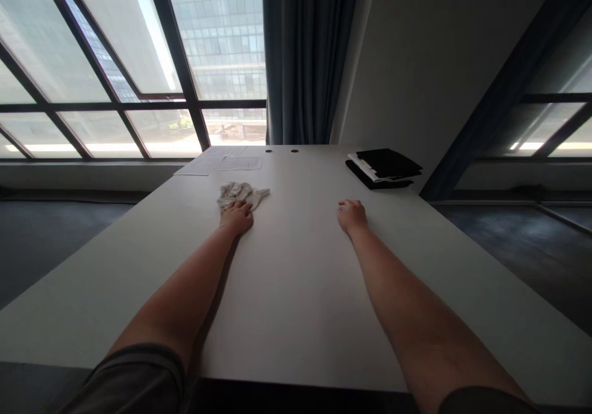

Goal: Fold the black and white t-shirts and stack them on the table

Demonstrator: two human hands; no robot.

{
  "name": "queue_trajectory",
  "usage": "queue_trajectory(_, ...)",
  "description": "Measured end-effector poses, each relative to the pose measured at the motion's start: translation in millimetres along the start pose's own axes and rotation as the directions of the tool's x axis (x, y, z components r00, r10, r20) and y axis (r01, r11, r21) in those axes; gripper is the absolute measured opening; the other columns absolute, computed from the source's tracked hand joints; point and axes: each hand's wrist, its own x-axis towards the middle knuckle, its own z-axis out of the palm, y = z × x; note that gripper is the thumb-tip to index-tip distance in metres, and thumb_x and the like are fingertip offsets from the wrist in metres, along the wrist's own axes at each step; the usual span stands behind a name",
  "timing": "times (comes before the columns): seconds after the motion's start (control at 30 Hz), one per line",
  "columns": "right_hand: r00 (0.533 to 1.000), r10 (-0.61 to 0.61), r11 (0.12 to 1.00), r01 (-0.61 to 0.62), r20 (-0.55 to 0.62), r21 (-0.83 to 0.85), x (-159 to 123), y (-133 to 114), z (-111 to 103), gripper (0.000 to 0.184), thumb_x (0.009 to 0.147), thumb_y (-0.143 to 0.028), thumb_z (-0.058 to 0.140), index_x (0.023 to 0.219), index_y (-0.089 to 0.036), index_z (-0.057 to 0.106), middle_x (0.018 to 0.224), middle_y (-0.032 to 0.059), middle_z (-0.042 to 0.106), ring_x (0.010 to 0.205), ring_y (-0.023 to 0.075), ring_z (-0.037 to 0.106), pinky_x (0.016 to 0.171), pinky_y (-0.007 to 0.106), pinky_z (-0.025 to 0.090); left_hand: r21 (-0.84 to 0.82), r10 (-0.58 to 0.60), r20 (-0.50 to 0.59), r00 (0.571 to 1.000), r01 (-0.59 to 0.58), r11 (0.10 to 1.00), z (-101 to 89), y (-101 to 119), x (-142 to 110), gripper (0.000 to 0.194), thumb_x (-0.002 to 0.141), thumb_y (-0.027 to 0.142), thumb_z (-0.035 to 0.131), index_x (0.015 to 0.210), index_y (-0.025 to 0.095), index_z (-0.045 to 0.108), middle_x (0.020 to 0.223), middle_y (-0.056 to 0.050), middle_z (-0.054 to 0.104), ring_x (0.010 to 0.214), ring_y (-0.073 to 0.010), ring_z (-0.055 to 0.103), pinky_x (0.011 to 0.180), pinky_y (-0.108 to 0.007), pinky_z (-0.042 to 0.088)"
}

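Both my arms reach far out over a long white table (296, 290). My left hand (237, 216) rests on the near edge of a crumpled beige cloth (240, 192), fingers curled onto it. My right hand (352, 215) lies on the bare tabletop to the right, fingers curled under and nothing visible in it. About a forearm's width separates the two hands.
Sheets of paper (222, 161) lie at the far left end of the table. A black folder stack with white pages (383, 167) sits at the far right end. Two small dark holes (282, 151) mark the far edge. Windows and a curtain stand beyond.
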Motion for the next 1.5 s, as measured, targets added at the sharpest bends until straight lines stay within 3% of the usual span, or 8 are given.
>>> queue_trajectory(0.2, 0.886, -0.463, 0.884, 0.464, -0.032, 0.048, -40.4, -79.4, 1.9, 0.036, 0.097, -0.027, 0.058, 0.126, -0.015, 0.074, 0.136, 0.018, 0.063, 0.137, 0.0331, 0.048, 0.12, 0.047, 0.036, -0.267, 0.468, -0.175, 0.866, -0.499, 0.825, 23.7, 51.0, -15.8, 0.051, 0.096, 0.032, 0.056, 0.146, 0.025, 0.061, 0.155, -0.008, 0.055, 0.138, -0.0235, 0.056, 0.119, -0.035, 0.044)
queue_trajectory(0.37, 0.899, -0.39, 0.916, 0.4, 0.197, -0.013, -60.8, -116.8, 4.1, 0.039, 0.099, -0.04, 0.062, 0.129, -0.017, 0.071, 0.129, 0.0189, 0.066, 0.12, 0.0346, 0.058, 0.107, 0.047, 0.044, -0.249, 0.487, -0.113, 0.866, -0.499, 0.83, 27.2, 53.7, -24.2, 0.051, 0.093, 0.043, 0.065, 0.141, 0.025, 0.066, 0.14, -0.011, 0.064, 0.124, -0.0294, 0.065, 0.111, -0.043, 0.05)
queue_trajectory(0.53, 0.909, -0.376, 0.927, 0.367, 0.179, 0.081, -45.4, -102.6, 15.3, 0.018, 0.091, -0.018, 0.064, 0.105, -0.016, 0.076, 0.115, 0.0145, 0.071, 0.111, 0.0278, 0.063, 0.102, 0.036, 0.047, -0.196, 0.356, -0.087, 0.93, -0.367, 0.909, 21.8, 38.3, -18.7, 0.029, 0.093, 0.035, 0.063, 0.117, 0.025, 0.074, 0.099, -0.005, 0.076, 0.092, -0.0243, 0.071, 0.092, -0.036, 0.055)
queue_trajectory(0.77, 0.981, -0.193, 0.973, 0.194, -0.019, 0.125, -16.0, -60.3, 19.6, 0.023, 0.086, -0.009, 0.057, 0.093, -0.017, 0.078, 0.105, 0.0126, 0.074, 0.1, 0.0251, 0.066, 0.095, 0.034, 0.049, -0.215, 0.013, -0.27, 0.963, -0.073, 0.974, -2.4, -18.8, -8.2, 0.028, 0.092, 0.025, 0.053, 0.11, 0.018, 0.072, 0.106, -0.012, 0.075, 0.096, -0.0261, 0.069, 0.09, -0.037, 0.053)
queue_trajectory(0.97, 0.985, 0.02, 0.988, 0.007, -0.174, 0.153, 8.0, -13.2, 6.9, 0.023, 0.081, -0.01, 0.055, 0.088, -0.015, 0.076, 0.098, 0.0146, 0.075, 0.094, 0.0272, 0.067, 0.092, 0.038, 0.052, -0.536, -0.494, -0.345, 0.798, 0.264, 0.802, -12.8, -86.8, -1.9, 0.022, 0.089, 0.025, 0.059, 0.107, 0.021, 0.07, 0.099, -0.01, 0.073, 0.099, -0.0299, 0.068, 0.091, -0.042, 0.05)
queue_trajectory(1.17, 0.943, 0.172, 0.97, -0.111, -0.286, 0.216, 24.8, 34.4, -14.4, 0.021, 0.077, -0.015, 0.056, 0.087, -0.016, 0.073, 0.092, 0.012, 0.073, 0.087, 0.0264, 0.064, 0.09, 0.04, 0.052, -0.616, -0.621, -0.363, 0.694, 0.322, 0.719, -16.4, -116.8, 0.0, 0.032, 0.095, 0.022, 0.05, 0.123, 0.015, 0.064, 0.116, -0.01, 0.069, 0.11, -0.0282, 0.066, 0.095, -0.041, 0.049)
queue_trajectory(1.4, 0.827, 0.434, 0.878, -0.299, -0.357, 0.375, 40.8, 86.2, -19.9, 0.023, 0.071, -0.014, 0.057, 0.087, -0.014, 0.073, 0.087, 0.0101, 0.069, 0.083, 0.0264, 0.063, 0.089, 0.043, 0.052, -0.531, -0.403, -0.245, 0.882, 0.225, 0.817, -13.9, -111.2, 4.4, 0.035, 0.082, 0.014, 0.064, 0.116, 0.017, 0.068, 0.111, -0.009, 0.071, 0.098, -0.0228, 0.067, 0.091, -0.036, 0.053)
queue_trajectory(1.5, 0.857, 0.288, 0.941, -0.171, -0.428, 0.29, 39.1, 72.1, -20.5, 0.031, 0.076, -0.012, 0.054, 0.1, -0.012, 0.074, 0.107, 0.0165, 0.07, 0.105, 0.0304, 0.063, 0.103, 0.046, 0.048, -0.419, -0.165, -0.309, 0.937, 0.021, 0.908, -14.4, -84.6, 3.5, 0.037, 0.084, 0.015, 0.061, 0.119, 0.021, 0.071, 0.128, -0.011, 0.068, 0.115, -0.0258, 0.065, 0.106, -0.039, 0.049)
